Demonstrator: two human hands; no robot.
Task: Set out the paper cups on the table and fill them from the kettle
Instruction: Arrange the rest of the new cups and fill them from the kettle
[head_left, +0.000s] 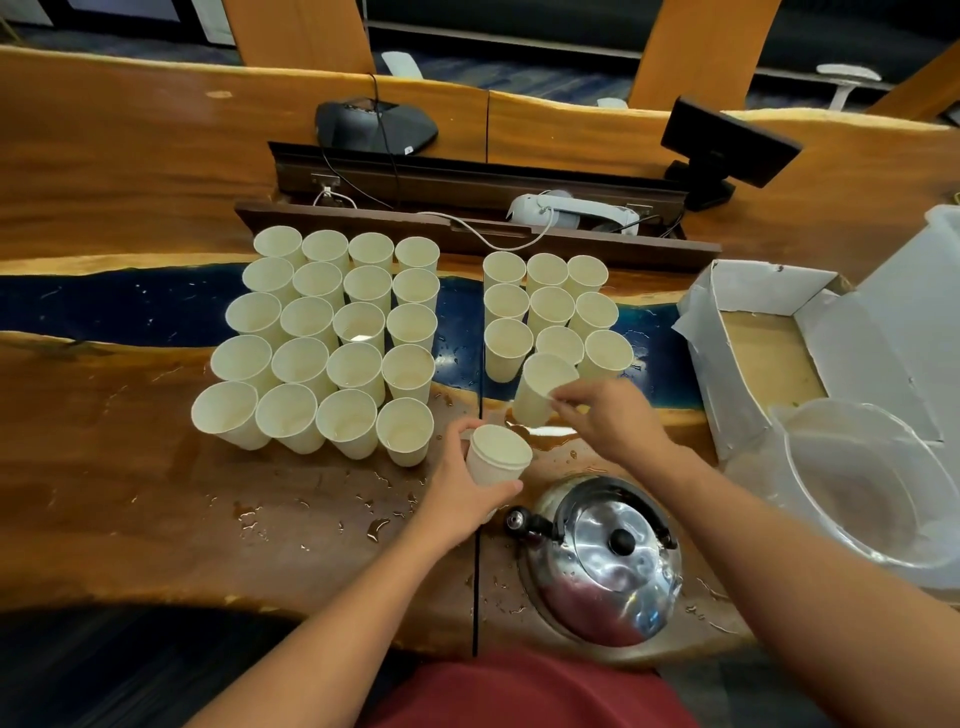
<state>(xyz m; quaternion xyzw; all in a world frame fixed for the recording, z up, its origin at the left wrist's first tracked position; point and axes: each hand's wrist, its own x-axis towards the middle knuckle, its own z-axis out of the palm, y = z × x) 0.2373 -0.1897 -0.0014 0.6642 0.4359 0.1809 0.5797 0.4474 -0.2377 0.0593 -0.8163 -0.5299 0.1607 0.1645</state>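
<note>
Fingertips (558, 399) of the right hand (613, 421) are pinching the rim of a single paper cup (540, 389), which is tilting as it hangs at the near edge of the right group of cups (548, 306). The left hand (462, 483) is curling round a short stack of nested cups (497, 457), thumb along the near side and fingers wrapping the far side, so both hands are busy with cups and neither is on the kettle.

Nearest to the person, the steel kettle (605, 558) is sitting on the wooden table (130, 493) with its lid on and its spout pointing left, just near of the stack. Drops and small puddles of water (376, 527) are lying on the wood around it and between the two groups, which suggests that some pouring has been going on.

Farther out, the left group of cups (324, 338) is standing upright in a block of about twenty, and several of them are showing a glint of liquid at the bottom, though how full each one is cannot be told. The right group is holding about nine, with the pinched cup seemingly starting a new near row.

Judging by this, the setting-out is well advanced but not finished, since cups are remaining in the stack, and the filling of the right group looks largely yet to be done. To the right, a clear plastic tub (878, 499) and an open cardboard box (753, 332) are standing beside the work.
</note>
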